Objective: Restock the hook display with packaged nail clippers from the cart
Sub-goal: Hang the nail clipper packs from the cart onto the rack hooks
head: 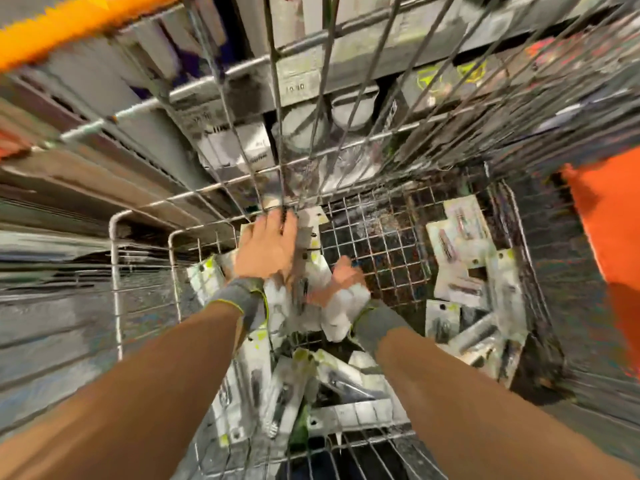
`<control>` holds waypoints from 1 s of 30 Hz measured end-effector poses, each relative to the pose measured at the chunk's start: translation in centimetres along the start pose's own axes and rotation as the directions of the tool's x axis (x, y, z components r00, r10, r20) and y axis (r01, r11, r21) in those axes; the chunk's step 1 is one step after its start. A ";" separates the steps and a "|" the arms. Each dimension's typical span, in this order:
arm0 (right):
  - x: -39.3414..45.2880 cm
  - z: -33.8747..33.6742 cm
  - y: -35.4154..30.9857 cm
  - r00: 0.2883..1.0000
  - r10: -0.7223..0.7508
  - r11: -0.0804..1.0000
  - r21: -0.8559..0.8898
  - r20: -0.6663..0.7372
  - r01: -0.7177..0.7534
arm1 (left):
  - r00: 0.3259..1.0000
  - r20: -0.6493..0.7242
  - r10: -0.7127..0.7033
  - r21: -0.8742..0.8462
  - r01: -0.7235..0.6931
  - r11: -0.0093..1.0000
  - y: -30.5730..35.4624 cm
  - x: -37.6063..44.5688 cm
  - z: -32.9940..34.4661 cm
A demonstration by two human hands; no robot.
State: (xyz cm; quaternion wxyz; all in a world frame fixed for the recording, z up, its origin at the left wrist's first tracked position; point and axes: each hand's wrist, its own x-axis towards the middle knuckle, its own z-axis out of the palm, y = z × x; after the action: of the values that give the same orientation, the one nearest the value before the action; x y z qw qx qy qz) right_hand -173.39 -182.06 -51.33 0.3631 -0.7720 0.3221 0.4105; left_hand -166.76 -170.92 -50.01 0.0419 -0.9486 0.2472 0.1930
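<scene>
Down inside the wire cart (145,244), both hands are working the same clump of packaged nail clippers (332,317). Fingers on the left hand (268,249) reach forward over the top of the white cards and look curled onto the upper edges, though the motion blur makes it hard to say how firm that hold is. The right hand (341,280) comes in from below with fingers wrapped around the lower part of the bunch, so it's pretty clearly gripping. More packs are scattered loose on the cart floor, a pile right under the forearms (311,386) and another batch off to the right side (464,258). Past the cart's mesh wall you can see shelving (298,88) with boxed stock; the hooks themselves aren't in view. My take on this step: square the cards up first so the hang holes line up, keep the stack small enough to pinch securely, and lift straight up so nothing snags on the wire.
</scene>
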 end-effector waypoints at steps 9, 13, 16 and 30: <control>-0.2 2.3 -0.4 0.984 -0.010 0.999 -0.037 -0.177 0.004 | 0.990 0.127 -0.055 -0.026 0.059 0.998 1.2 0.6 0.4; 0.6 1.4 -0.8 0.997 0.062 0.991 0.118 -0.039 -0.057 | 0.984 0.152 -0.097 -0.096 0.113 0.989 1.1 0.2 0.2; 0.4 0.6 0.0 1.000 0.010 0.980 0.201 0.003 -0.010 | 0.969 0.223 -0.105 -0.186 0.148 0.971 1.0 0.1 -0.2; 1.3 -4.9 6.0 0.977 -0.163 0.454 0.889 0.140 -0.051 | 0.913 0.323 0.250 -0.876 0.388 -0.286 3.0 1.2 -0.4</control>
State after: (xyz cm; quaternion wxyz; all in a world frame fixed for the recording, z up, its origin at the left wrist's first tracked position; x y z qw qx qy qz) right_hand -175.66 -189.52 -52.31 0.7565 -0.4326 0.4237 0.2472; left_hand -167.12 -174.19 -50.06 -0.6737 -0.5445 -0.0815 0.4930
